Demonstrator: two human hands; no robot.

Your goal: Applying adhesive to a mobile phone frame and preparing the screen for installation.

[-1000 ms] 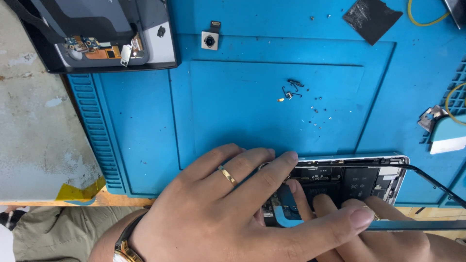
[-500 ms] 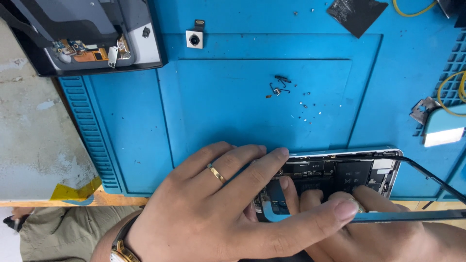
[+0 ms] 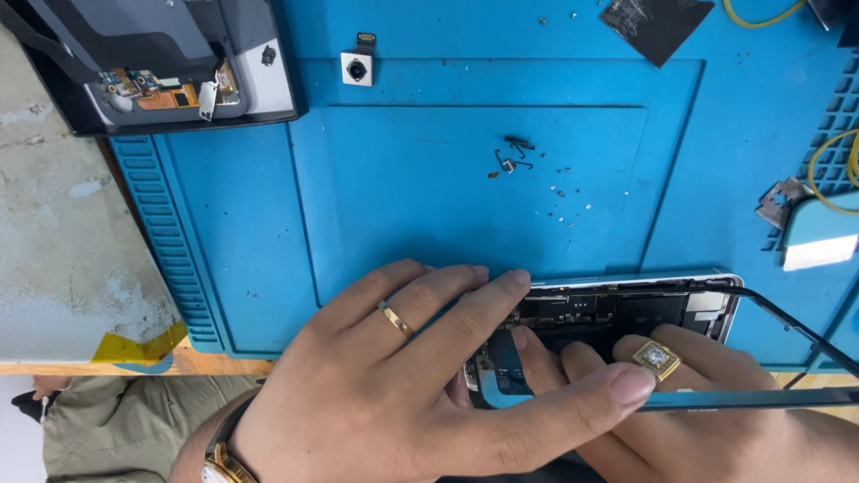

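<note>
While lying at the near edge of the blue work mat (image 3: 403, 197), opened phone (image 3: 626, 313) showing its dark internal boards, with the detached screen panel (image 3: 761, 398) tilting off its near side. Left hand (image 3: 394, 394), wearing a plain gold band, spreading flat with fingers extended over the phone's left end, thumb stretching right along the screen panel's edge; not clamping anything. Right hand (image 3: 680, 402), wearing a square-stoned gold ring, resting fingers curled on the phone's interior under the panel; grip on anything impossible to tell. Lying near mid-mat, well apart from both hands: small dark brackets (image 3: 514, 154) beside scattered tiny screws (image 3: 564, 192). Sitting at the far edge: small camera module (image 3: 356, 67). Occupying the far left corner: a second dismantled device (image 3: 161, 63) exposing orange flex parts.
</note>
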